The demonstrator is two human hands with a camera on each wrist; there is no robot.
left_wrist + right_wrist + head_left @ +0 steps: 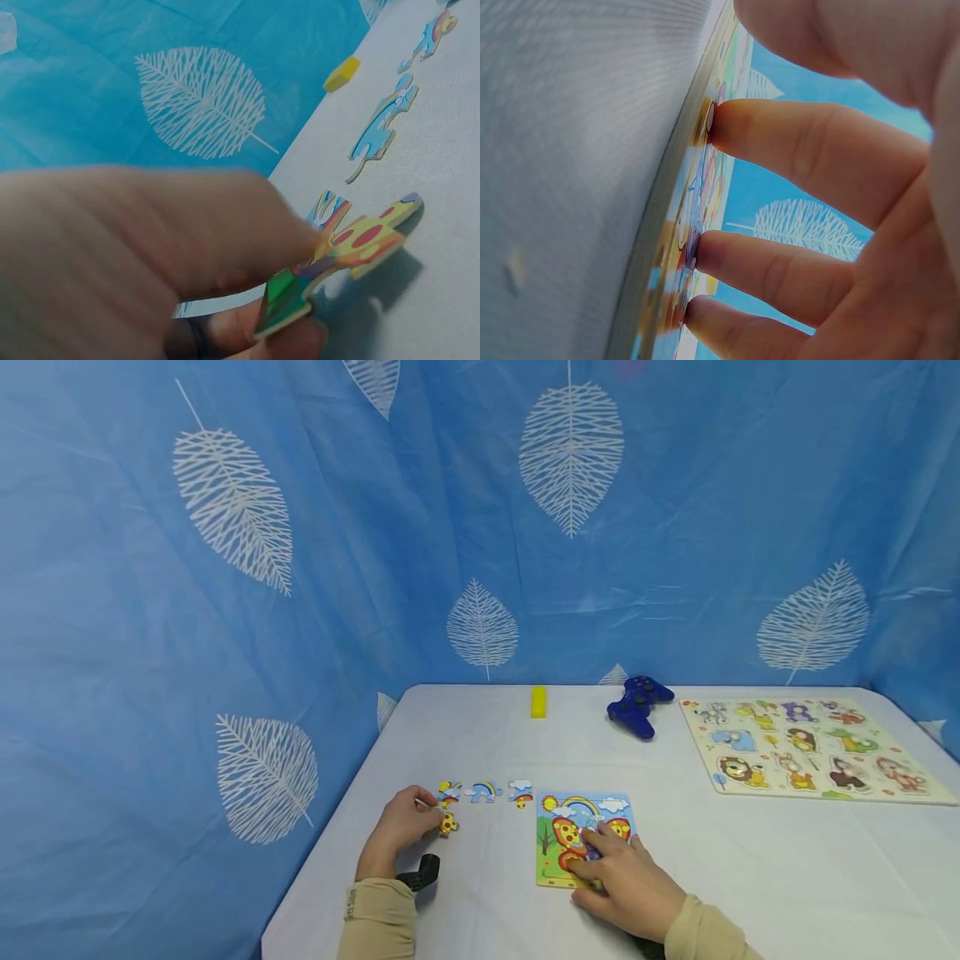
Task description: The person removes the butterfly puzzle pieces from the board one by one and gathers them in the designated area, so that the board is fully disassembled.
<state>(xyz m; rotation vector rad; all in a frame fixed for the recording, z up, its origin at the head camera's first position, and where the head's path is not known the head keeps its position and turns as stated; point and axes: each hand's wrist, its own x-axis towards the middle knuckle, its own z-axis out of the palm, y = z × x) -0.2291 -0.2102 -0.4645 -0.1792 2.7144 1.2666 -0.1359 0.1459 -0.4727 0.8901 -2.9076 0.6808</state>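
1. Cardboard is what I have in my left hand (pixel 401 827): finger and thumb pinch a spotted puzzle piece (pixel 341 259) and hold it tilted, just off the white table (pixel 750 877), left of the puzzle board (pixel 581 835).
2. My right hand (pixel 626 881) rests on that puzzle board with its fingers (pixel 780 150) straight, their tips pressing the printed face flat; it holds nothing.
3. Further left of the puzzle board, three loose pieces lie in a row: a small one (pixel 449 792) next to my left hand, a rainbow piece (pixel 483 791), and a cloud piece (pixel 521 793) closest to the board.
4. Well beyond the puzzle board sit a yellow block (pixel 538 702) and a blue game controller (pixel 637 704); to its right lies a wooden animal puzzle (pixel 813 747).
5. Progress, as I judge it: sky, rainbow and butterfly already show on the board, so most of it looks filled, with the held piece and the three loose ones left.
6. My right hand covers the board's lower part, so I cannot count the open gaps. The left wrist view is blurred by my own hand, and the right wrist view shows the board only edge-on.
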